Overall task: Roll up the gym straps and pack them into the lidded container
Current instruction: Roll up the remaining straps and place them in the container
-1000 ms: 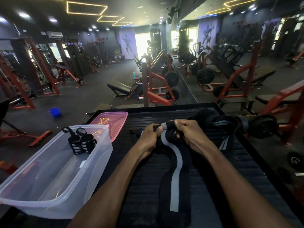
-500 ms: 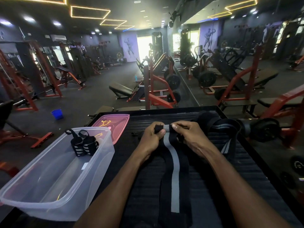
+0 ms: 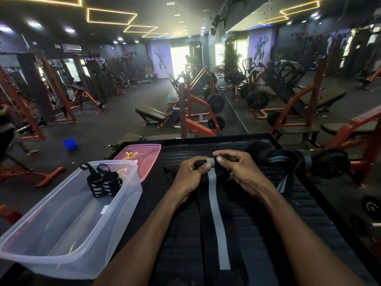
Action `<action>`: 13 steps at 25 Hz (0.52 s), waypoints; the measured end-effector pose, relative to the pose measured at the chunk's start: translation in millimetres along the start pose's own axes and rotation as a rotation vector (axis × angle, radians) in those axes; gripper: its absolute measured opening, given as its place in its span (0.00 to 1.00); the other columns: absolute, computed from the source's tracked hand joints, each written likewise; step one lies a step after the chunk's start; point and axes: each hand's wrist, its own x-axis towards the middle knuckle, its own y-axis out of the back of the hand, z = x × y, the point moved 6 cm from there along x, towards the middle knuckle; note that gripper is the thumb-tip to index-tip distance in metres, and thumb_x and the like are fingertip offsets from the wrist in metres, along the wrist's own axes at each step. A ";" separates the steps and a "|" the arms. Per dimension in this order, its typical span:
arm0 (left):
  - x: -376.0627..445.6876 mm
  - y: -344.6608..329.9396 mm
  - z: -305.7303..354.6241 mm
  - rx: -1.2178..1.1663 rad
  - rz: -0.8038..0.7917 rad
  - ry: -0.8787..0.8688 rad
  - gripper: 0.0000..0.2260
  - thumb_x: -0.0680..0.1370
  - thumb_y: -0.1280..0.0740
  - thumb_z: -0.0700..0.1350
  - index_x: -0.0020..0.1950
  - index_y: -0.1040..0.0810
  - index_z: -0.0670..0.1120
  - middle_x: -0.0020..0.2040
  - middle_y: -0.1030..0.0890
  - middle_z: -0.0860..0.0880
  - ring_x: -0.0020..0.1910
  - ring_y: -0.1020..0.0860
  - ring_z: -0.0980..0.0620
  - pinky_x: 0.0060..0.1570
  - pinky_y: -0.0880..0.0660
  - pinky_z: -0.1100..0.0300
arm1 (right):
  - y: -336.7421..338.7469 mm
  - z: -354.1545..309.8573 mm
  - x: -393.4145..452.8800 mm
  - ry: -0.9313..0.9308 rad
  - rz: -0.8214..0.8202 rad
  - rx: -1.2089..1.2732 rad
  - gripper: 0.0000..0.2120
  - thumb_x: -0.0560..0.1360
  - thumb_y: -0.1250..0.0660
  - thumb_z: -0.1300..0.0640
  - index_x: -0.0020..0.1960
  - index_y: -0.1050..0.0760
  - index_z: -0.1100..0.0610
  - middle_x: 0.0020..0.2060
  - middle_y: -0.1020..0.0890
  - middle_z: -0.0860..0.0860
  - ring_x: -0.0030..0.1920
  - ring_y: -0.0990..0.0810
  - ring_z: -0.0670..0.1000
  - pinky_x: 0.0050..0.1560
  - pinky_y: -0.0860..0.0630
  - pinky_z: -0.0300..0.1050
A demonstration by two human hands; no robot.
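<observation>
Black strap (image 3: 214, 213) with grey stripe flat on bench (image 3: 309, 213), rolled far end pinched by left hand (image 3: 190, 174) and right hand (image 3: 240, 172), both grips closed on it.

Dim gym lit by ceiling light strips (image 3: 112, 16) and a blown-out far window (image 3: 179, 59); wide-angle edges bend.

Both hands (image 3: 216, 172) on strap's (image 3: 214, 213) rolled end, beside container (image 3: 123, 195)

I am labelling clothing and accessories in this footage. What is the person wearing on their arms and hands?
Nothing that shows. Both forearms are bare up to the bottom edge of the picture: no sleeves, gloves or wraps. The left hand and right hand show no watch, wristband or ring.
</observation>
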 end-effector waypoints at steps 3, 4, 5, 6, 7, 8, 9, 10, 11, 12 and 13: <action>-4.2 -6.0 5.2 0.109 -0.047 -0.066 0.11 0.79 0.31 0.38 0.57 0.17 0.51 0.53 0.15 0.56 0.55 0.19 0.62 0.58 0.24 0.65 | 0.4 -0.8 -1.0 -0.035 -0.001 -0.143 0.06 0.78 0.29 0.54 0.46 0.15 0.53 0.43 0.13 0.49 0.46 0.16 0.47 0.45 0.20 0.43; -4.9 -7.2 6.4 0.115 -0.046 -0.085 0.11 0.78 0.30 0.37 0.57 0.17 0.51 0.52 0.16 0.58 0.54 0.19 0.65 0.56 0.25 0.68 | 0.9 -2.9 -1.1 -0.001 0.019 -0.185 0.05 0.78 0.29 0.56 0.46 0.15 0.55 0.41 0.14 0.49 0.43 0.17 0.45 0.41 0.24 0.38; -5.1 -8.2 6.2 0.093 -0.037 -0.085 0.12 0.78 0.29 0.37 0.57 0.18 0.51 0.52 0.16 0.59 0.53 0.20 0.66 0.54 0.25 0.70 | 1.9 -5.1 -1.4 0.032 0.046 -0.193 0.04 0.78 0.29 0.59 0.46 0.16 0.56 0.41 0.14 0.50 0.42 0.17 0.44 0.40 0.25 0.35; -4.6 -8.8 3.5 0.046 -0.027 -0.061 0.11 0.77 0.29 0.38 0.57 0.18 0.50 0.50 0.16 0.59 0.51 0.19 0.66 0.52 0.25 0.70 | 3.5 -6.4 -1.6 0.061 0.072 -0.180 0.04 0.77 0.29 0.61 0.46 0.16 0.56 0.41 0.14 0.50 0.42 0.17 0.43 0.40 0.25 0.33; -5.0 -9.0 2.1 0.010 -0.023 -0.026 0.09 0.78 0.28 0.41 0.57 0.18 0.47 0.46 0.16 0.59 0.47 0.18 0.65 0.48 0.25 0.70 | 4.9 -8.6 -2.5 0.092 0.094 -0.167 0.04 0.77 0.29 0.63 0.46 0.16 0.58 0.42 0.13 0.51 0.42 0.17 0.43 0.40 0.24 0.33; -4.8 -8.4 0.7 0.002 -0.014 0.004 0.09 0.78 0.28 0.46 0.56 0.18 0.46 0.39 0.17 0.60 0.40 0.19 0.64 0.43 0.26 0.70 | 5.9 -9.9 -2.9 0.125 0.113 -0.155 0.04 0.76 0.28 0.65 0.46 0.15 0.59 0.43 0.13 0.52 0.43 0.16 0.44 0.42 0.23 0.33; -4.3 -6.9 -1.3 0.037 -0.003 0.025 0.10 0.78 0.29 0.50 0.53 0.18 0.45 0.34 0.19 0.59 0.34 0.22 0.63 0.38 0.28 0.68 | 6.6 -11.2 -3.2 0.155 0.126 -0.142 0.05 0.74 0.28 0.67 0.47 0.15 0.60 0.44 0.13 0.54 0.45 0.16 0.45 0.46 0.22 0.35; -3.3 -5.9 -3.9 0.073 -0.002 0.041 0.11 0.79 0.30 0.53 0.49 0.18 0.46 0.32 0.21 0.58 0.32 0.24 0.62 0.37 0.29 0.65 | 7.0 -11.2 -2.9 0.176 0.135 -0.135 0.06 0.73 0.27 0.69 0.47 0.15 0.61 0.45 0.13 0.54 0.47 0.15 0.47 0.49 0.21 0.37; -3.4 -5.2 -4.8 0.082 0.001 0.053 0.09 0.79 0.30 0.52 0.47 0.18 0.46 0.34 0.19 0.54 0.34 0.22 0.59 0.38 0.26 0.61 | 6.6 -11.0 -2.6 0.186 0.136 -0.134 0.07 0.73 0.27 0.69 0.47 0.15 0.60 0.46 0.13 0.54 0.48 0.15 0.48 0.51 0.20 0.40; -3.6 -4.6 -4.6 0.050 0.007 0.061 0.07 0.79 0.30 0.49 0.48 0.17 0.46 0.39 0.15 0.51 0.39 0.18 0.55 0.44 0.22 0.57 | 5.5 -10.2 -2.4 0.181 0.130 -0.128 0.08 0.72 0.26 0.69 0.47 0.15 0.58 0.47 0.13 0.53 0.50 0.15 0.49 0.52 0.19 0.44; -4.4 -3.7 -3.0 0.016 0.016 0.064 0.05 0.79 0.30 0.45 0.51 0.17 0.46 0.44 0.13 0.49 0.45 0.15 0.52 0.50 0.20 0.55 | 4.6 -8.1 -2.3 0.161 0.124 -0.113 0.08 0.72 0.26 0.68 0.47 0.15 0.56 0.48 0.13 0.52 0.51 0.15 0.51 0.52 0.19 0.47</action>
